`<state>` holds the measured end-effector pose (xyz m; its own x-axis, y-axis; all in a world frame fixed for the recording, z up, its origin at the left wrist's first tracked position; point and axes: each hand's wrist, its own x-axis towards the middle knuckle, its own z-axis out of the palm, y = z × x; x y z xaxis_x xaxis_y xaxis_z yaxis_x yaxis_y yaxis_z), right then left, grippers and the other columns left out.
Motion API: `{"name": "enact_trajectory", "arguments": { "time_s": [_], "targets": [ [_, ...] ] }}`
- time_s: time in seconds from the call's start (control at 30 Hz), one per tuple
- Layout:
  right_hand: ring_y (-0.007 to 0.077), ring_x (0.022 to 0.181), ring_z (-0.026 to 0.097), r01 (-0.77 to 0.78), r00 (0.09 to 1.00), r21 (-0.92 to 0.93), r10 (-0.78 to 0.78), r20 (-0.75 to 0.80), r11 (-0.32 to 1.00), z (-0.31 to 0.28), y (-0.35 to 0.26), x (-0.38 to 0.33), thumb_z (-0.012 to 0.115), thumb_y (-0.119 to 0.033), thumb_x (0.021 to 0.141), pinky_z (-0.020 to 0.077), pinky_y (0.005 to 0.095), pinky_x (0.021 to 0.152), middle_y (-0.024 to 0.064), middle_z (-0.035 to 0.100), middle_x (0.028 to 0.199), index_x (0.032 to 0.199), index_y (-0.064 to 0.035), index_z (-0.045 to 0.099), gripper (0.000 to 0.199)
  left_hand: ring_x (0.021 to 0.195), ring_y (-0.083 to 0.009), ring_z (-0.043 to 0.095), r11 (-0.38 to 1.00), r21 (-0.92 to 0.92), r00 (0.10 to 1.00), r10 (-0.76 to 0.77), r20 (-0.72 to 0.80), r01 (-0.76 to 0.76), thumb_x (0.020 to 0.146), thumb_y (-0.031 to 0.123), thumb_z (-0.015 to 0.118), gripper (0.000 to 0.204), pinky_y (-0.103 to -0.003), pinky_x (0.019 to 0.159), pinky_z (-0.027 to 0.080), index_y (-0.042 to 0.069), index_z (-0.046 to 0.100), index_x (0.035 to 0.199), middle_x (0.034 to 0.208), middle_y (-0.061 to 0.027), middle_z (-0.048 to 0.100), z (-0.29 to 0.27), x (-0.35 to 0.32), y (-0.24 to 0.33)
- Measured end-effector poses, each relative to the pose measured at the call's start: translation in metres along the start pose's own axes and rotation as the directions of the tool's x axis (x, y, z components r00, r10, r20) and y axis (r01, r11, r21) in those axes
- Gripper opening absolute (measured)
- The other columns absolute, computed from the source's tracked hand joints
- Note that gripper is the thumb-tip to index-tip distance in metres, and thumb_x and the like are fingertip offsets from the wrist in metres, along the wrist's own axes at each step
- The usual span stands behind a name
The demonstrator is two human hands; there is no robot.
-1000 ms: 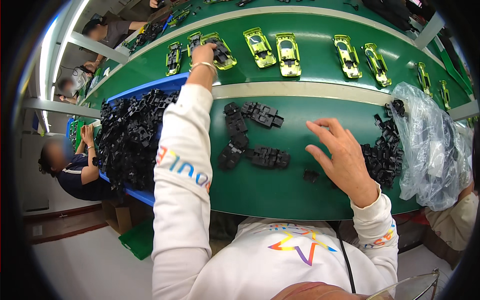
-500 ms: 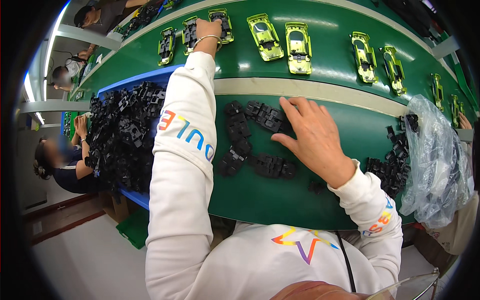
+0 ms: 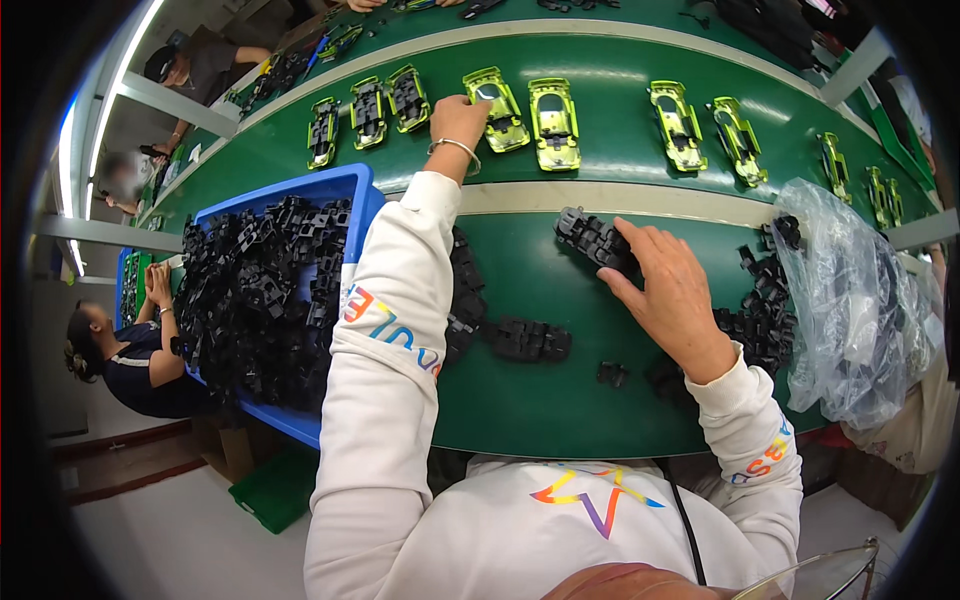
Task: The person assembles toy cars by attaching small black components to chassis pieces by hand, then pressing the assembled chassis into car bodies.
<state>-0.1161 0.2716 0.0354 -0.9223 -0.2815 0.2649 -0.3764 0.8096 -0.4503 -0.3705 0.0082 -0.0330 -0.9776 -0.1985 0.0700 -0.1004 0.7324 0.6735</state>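
Observation:
Stretched out to the far side, my left hand [image 3: 458, 125] has its fingers closed at the near-left edge of a lime-green toy car body [image 3: 510, 135]. Its fingertips are partly hidden. My right hand [image 3: 668, 285] holds a black toy car chassis [image 3: 590, 236] between thumb and fingers, over the near green work surface. More black chassis [image 3: 530, 340] lie in front of me, some partly covered by my left sleeve. Left of the grasped body, car bodies with black parts in them [image 3: 368, 112] stand in a row; another green body [image 3: 555, 125] is just right of it.
A blue bin [image 3: 365, 200] heaped with black parts stands at my left. More black parts [image 3: 765, 330] are piled at right, beside a clear plastic bag [image 3: 850, 310]. A pale rail [image 3: 620, 200] crosses beyond the near surface. Several people work at the left.
My left hand has shifted right, off the car bodies with black parts, to a green body. My right hand has moved right with a black chassis, away from the other chassis.

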Motion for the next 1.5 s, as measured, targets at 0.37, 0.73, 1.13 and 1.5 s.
{"name": "enact_trajectory", "arguments": {
  "time_s": [0.37, 0.73, 1.13, 1.5],
  "targets": [
    [0.0337, 0.088, 0.063, 0.054, 0.98, 0.3, 0.007, -0.198, 0.952, -0.019, -0.012, -0.01, 0.075, -0.014, 0.084, 0.0511, 0.04, 0.075, 0.0156, 0.062, 0.106, 0.129, 0.0001, 0.055, 0.051, 0.085, -0.0387, 0.069, 0.474, -0.856, 0.974, -0.185, 0.132, 0.206, 0.098, 0.022, 0.04, 0.032, -0.048, 0.074, 0.057, 0.0, 0.054, 0.114, 0.1, -0.0283, 0.068, -0.047, -0.071, 0.018],
    [0.0319, 0.088, 0.064, 0.173, 0.959, 0.219, -0.113, -0.259, 0.96, -0.027, -0.052, -0.023, 0.076, -0.018, 0.083, 0.0515, 0.0399, 0.074, 0.0139, 0.064, 0.103, 0.127, -0.002, 0.057, 0.05, 0.119, -0.0403, 0.058, -0.095, -0.852, 0.85, 0.185, 0.493, 0.515, 0.107, 0.039, 0.029, 0.044, -0.053, 0.102, 0.047, 0.004, 0.05, 0.125, 0.126, -0.0244, 0.057, -0.066, -0.226, 0.054],
    [0.0303, 0.083, 0.064, 0.121, 0.96, 0.198, -0.063, -0.274, 0.973, -0.012, -0.063, -0.028, 0.076, -0.017, 0.083, 0.0526, 0.0392, 0.07, 0.013, 0.057, 0.112, 0.127, -0.0019, 0.057, 0.051, 0.117, -0.0231, 0.056, -0.12, -0.914, 0.908, 0.22, 0.357, 0.388, 0.108, 0.04, 0.029, 0.047, -0.041, 0.103, 0.044, 0.004, 0.048, 0.132, 0.127, -0.0109, 0.059, -0.056, -0.289, 0.079],
    [0.0287, 0.076, 0.063, 0.115, 0.973, 0.136, -0.084, -0.215, 0.984, -0.023, -0.068, -0.025, 0.075, -0.018, 0.083, 0.0512, 0.0388, 0.064, 0.0115, 0.058, 0.104, 0.127, -0.0089, 0.06, 0.047, 0.124, -0.0271, 0.052, -0.011, -0.95, 0.932, 0.196, 0.304, 0.312, 0.107, 0.029, 0.035, 0.044, -0.042, 0.111, 0.037, 0.002, 0.041, 0.14, 0.133, -0.015, 0.055, -0.052, -0.295, 0.077]
  ]
}}
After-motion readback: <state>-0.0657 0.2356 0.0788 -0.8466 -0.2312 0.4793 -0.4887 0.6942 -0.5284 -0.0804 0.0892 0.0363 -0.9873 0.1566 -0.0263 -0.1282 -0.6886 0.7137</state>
